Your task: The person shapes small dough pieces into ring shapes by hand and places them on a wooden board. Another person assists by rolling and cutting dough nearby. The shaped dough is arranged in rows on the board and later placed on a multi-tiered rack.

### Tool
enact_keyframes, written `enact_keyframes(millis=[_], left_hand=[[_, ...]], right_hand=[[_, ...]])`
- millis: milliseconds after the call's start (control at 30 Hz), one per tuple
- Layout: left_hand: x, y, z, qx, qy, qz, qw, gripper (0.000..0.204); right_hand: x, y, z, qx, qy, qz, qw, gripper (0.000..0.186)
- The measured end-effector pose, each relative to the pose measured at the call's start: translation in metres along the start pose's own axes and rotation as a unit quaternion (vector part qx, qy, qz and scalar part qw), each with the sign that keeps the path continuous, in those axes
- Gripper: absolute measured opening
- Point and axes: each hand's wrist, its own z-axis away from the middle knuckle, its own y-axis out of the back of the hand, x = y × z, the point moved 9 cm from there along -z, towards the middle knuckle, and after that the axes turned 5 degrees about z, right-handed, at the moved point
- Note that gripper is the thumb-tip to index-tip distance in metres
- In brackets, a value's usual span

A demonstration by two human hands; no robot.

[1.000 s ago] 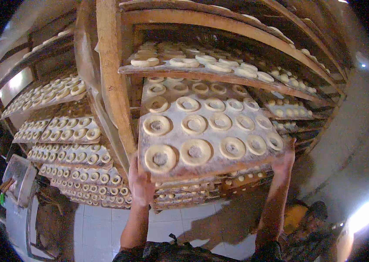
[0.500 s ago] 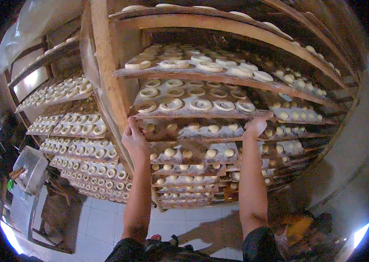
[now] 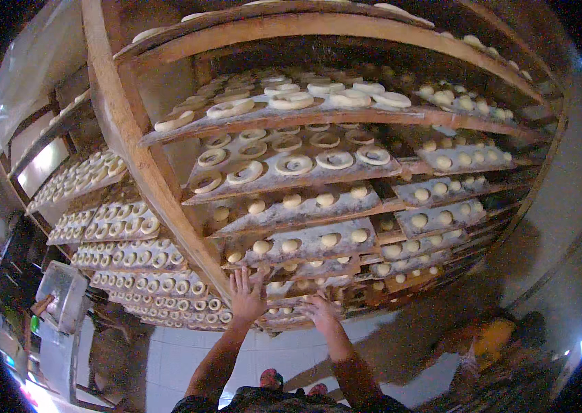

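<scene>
Head view: both hands empty. Left hand (image 3: 248,301) has fingers splayed, near the lower end of the post (image 3: 145,162); right hand (image 3: 322,311), fingers loosely spread, just right of the left one. Can't tell whether either touches anything. Ring board (image 3: 272,183) sits in the rack (image 3: 346,27), right of the post, above both hands. Shelf (image 3: 346,118) over it: more rings (image 3: 291,106). Levels under it: balls (image 3: 292,200) on white-dusted boards (image 3: 310,249). Left rack (image 3: 119,241): rings on several levels. Grey tub (image 3: 69,292) further left.
</scene>
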Motion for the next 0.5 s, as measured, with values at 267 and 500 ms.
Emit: enact_keyframes(millis=[267, 500], left_hand=[[-0.035, -0.048, 0.03, -0.162, -0.024, -0.001, 0.987, 0.077], [-0.055, -0.073, 0.045, -0.143, -0.091, -0.02, 0.985, 0.082]], right_hand=[[-0.001, -0.02, -0.032, 0.184, 0.32, 0.511, 0.776, 0.027], [0.088, -0.016, -0.086, 0.093, 0.018, -0.086, 0.992, 0.025]])
